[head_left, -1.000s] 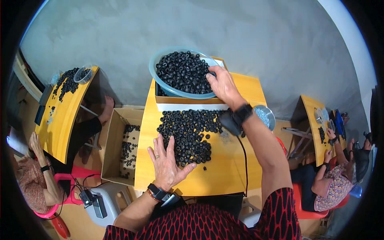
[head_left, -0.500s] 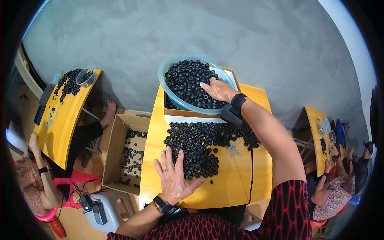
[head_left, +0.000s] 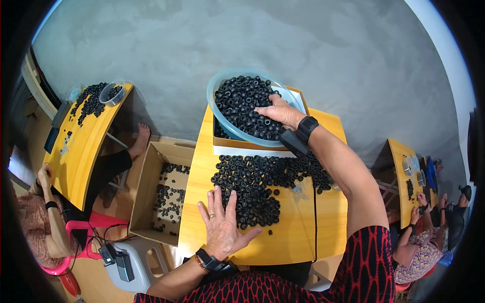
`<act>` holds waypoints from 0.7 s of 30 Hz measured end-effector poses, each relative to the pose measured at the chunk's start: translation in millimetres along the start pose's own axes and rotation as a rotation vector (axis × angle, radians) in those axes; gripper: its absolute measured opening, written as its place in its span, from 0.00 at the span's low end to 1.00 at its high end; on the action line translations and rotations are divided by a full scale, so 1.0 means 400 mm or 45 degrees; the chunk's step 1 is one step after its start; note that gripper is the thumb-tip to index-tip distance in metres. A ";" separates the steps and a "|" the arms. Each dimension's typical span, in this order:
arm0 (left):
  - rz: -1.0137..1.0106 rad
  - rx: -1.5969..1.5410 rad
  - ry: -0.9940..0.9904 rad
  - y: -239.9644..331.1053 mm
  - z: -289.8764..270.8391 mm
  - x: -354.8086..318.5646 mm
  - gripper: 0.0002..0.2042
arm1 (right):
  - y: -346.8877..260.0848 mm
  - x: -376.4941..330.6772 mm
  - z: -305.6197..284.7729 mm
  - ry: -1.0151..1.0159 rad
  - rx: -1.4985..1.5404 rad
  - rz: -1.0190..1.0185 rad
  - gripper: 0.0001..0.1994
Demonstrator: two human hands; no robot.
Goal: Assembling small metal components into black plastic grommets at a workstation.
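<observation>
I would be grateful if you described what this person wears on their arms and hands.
The short sleeves are black with a red net-like pattern. The left hand has a ring, and its wrist a black band beside a reddish bracelet. The right hand has a black wrist strap with a dark, boxy device; a black cable appears to run from it.

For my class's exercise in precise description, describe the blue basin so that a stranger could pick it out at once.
Start at the middle yellow table. At its far end, a round basin of black rings sits on a shallow box, the person's right hand in it. Unlike the clear tub on the left table, it is blue.
</observation>
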State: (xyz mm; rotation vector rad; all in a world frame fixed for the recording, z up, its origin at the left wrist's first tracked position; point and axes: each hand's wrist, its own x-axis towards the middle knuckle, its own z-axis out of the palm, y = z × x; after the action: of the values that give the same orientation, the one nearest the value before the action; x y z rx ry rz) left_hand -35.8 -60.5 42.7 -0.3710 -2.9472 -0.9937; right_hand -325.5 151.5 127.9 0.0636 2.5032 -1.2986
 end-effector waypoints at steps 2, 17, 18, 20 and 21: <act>0.001 0.002 0.002 0.001 0.001 0.002 0.59 | 0.029 0.026 0.005 -0.005 0.101 -0.001 0.53; 0.023 -0.007 0.000 0.003 0.007 0.004 0.59 | 0.030 0.053 -0.015 -0.347 0.749 0.112 0.37; 0.020 -0.001 -0.004 0.002 0.007 0.005 0.59 | 0.030 0.053 -0.013 -0.346 0.750 0.113 0.37; 0.017 0.004 -0.008 0.004 0.009 0.007 0.59 | 0.030 0.052 -0.007 -0.174 0.998 0.086 0.20; 0.017 0.001 0.002 0.001 0.008 0.005 0.59 | -0.009 0.000 -0.012 -0.399 1.122 0.104 0.21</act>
State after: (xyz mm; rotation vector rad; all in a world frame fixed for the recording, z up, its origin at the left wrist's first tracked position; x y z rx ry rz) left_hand -37.5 -57.8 40.4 -0.3895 -2.9392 -0.9906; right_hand -327.5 153.3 133.5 0.1435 1.5079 -2.0731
